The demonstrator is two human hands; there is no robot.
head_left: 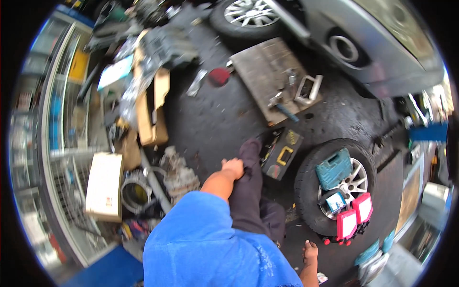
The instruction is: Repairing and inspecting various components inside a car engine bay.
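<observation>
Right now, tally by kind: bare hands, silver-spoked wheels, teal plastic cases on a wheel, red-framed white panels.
Bare hands (left, right): 2
Silver-spoked wheels: 2
Teal plastic case: 1
Red-framed white panels: 2
Total: 7

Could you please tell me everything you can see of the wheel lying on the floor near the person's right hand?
The wheel lies flat on the dark floor, with a thick black tyre around a silver, metallic-looking spoked rim. A teal case and a small blue-and-white object rest on it, hiding part of the rim. Red-and-white items overlap its lower right edge; whether they touch it is unclear. The right hand is apart from it.
</observation>
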